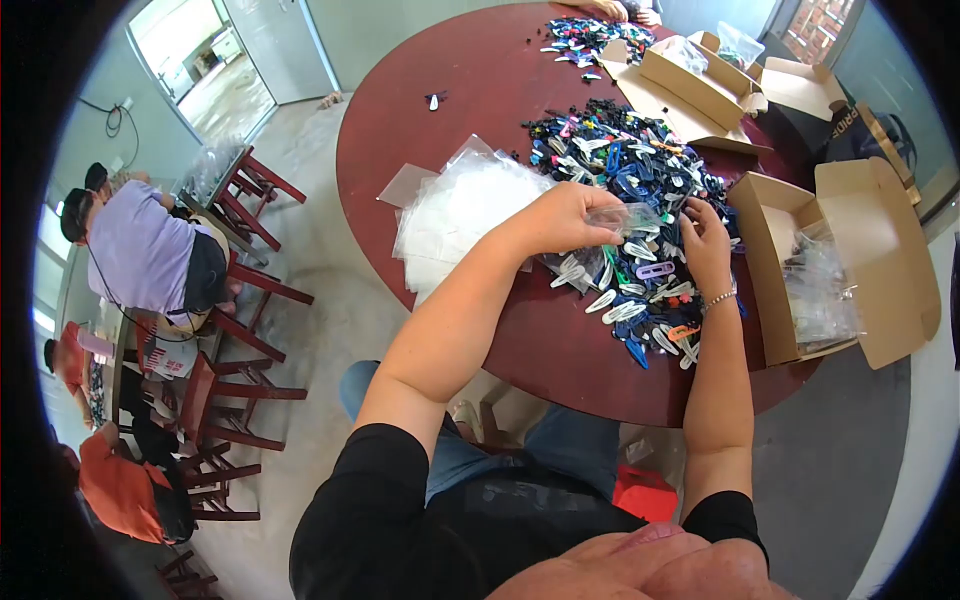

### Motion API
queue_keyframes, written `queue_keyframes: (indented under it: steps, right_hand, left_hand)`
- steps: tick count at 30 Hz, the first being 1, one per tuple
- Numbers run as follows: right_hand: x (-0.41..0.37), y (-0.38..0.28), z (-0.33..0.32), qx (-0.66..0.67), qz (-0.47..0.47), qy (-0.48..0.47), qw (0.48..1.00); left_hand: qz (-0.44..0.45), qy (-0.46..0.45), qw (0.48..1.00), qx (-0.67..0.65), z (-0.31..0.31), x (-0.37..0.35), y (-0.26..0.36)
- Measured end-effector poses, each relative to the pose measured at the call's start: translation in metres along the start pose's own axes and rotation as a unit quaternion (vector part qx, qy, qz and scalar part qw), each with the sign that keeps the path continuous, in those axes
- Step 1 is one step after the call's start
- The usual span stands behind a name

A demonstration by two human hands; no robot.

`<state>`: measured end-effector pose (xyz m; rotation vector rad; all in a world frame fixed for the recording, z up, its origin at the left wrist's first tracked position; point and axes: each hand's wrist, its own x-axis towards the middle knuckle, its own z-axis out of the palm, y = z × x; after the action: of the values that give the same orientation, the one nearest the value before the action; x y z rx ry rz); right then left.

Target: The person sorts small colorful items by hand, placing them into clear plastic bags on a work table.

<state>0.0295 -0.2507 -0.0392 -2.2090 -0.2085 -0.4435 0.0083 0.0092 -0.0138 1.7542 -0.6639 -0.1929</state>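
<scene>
My left hand is closed on a small clear plastic bag, which it holds over the near-left part of a big heap of snap hair clips. White, navy, black and a few coloured clips make up the heap. At the heap's right side, my right hand has its fingers curled down among the clips, and whatever is between the fingertips is hidden. Left of my left hand lies a spread stack of flat clear bags. A purple clip and an orange clip lie between my hands and the near table edge.
An open cardboard box with filled clear bags stands right of the heap. More open boxes are behind it. Across the round red table, another person's hands are by a second clip pile. People sit among wooden stools at left.
</scene>
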Motion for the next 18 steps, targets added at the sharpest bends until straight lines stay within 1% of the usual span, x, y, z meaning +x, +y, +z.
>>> queue_keyframes:
  steps: [1,3,4,7,8,9,11,13,15,18]
  right_hand:
    - [-0.002,-0.002,0.003,0.004,-0.002,0.001,1.0]
    - [-0.003,-0.005,0.007,0.062,-0.008,-0.029,0.998]
    - [-0.004,-0.008,0.008,0.081,-0.017,-0.036,0.996]
    - [-0.008,-0.02,0.007,0.066,-0.043,-0.05,0.996]
    - [-0.007,-0.022,0.01,0.063,-0.107,-0.03,0.992]
    - [-0.009,-0.024,0.01,0.063,-0.105,-0.03,0.992]
    - [-0.015,-0.033,0.01,-0.015,-0.205,-0.013,0.979]
    - [-0.016,-0.036,0.012,0.013,-0.193,-0.02,0.981]
    - [-0.019,-0.039,0.012,0.012,-0.213,-0.037,0.976]
    - [-0.022,-0.05,0.008,-0.001,-0.229,-0.028,0.973]
  left_hand:
    - [-0.001,0.001,1.0,0.005,0.0,0.0,-0.001]
    - [-0.007,-0.005,1.0,-0.01,0.0,0.0,-0.001]
    - [-0.014,-0.004,1.0,0.006,0.0,0.0,0.0]
    - [-0.003,0.007,1.0,-0.017,0.002,0.0,-0.002]
    - [-0.003,0.006,1.0,-0.016,0.001,0.0,0.0]
    - [-0.008,-0.001,1.0,-0.012,0.0,0.0,0.001]
    - [-0.015,-0.008,1.0,-0.008,0.001,-0.002,0.003]
    - [-0.006,-0.005,1.0,-0.017,0.0,-0.002,0.005]
    - [-0.006,-0.008,1.0,-0.01,-0.001,-0.002,0.006]
    - [-0.002,-0.011,1.0,-0.009,0.0,-0.001,0.003]
